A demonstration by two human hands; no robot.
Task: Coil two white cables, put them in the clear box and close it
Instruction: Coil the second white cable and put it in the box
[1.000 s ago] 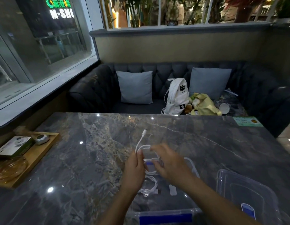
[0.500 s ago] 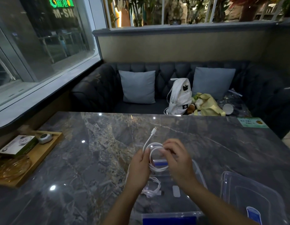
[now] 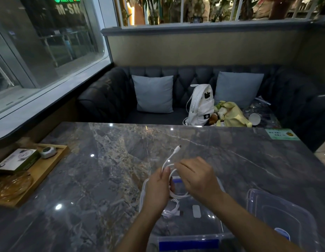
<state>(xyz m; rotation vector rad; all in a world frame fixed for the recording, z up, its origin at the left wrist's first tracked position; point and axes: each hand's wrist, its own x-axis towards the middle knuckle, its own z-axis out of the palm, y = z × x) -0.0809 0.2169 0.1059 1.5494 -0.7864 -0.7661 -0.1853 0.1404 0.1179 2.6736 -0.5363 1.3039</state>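
since half a second ago the right hand (image 3: 198,179) has swung further across the top of the loop and now hides most of it, while the left hand (image 3: 158,190) stays where it was and the free tail leans a little more to the right. both hands hover above the far end of the clear box (image 3: 203,235), which stands at the near edge of the marble table (image 3: 103,170), right of its middle. the left hand's fingers are curled round the gathered turns of the white cable (image 3: 170,160), with the thumb pressed on top. the right hand shows only its back, its fingers reaching toward the strand; whether they pinch it i cannot tell. a short tail rises from the coil and ends in the plug (image 3: 178,147), pointing toward the far edge. the second white cable (image 3: 171,212) lies already bundled on the box floor, below the left wrist. the lid (image 3: 278,213) rests off the box, at the near right corner. a wooden tray (image 3: 40,171) sits at the left edge. the coiling looks nearly done, with the tail yet to be wound in. from here the springy turns could slip out of the left grip and open up if the thumb eases. dropped loose, the coil could tangle with the bundle beneath. a tail left sticking out could catch under the lid and stop it closing.
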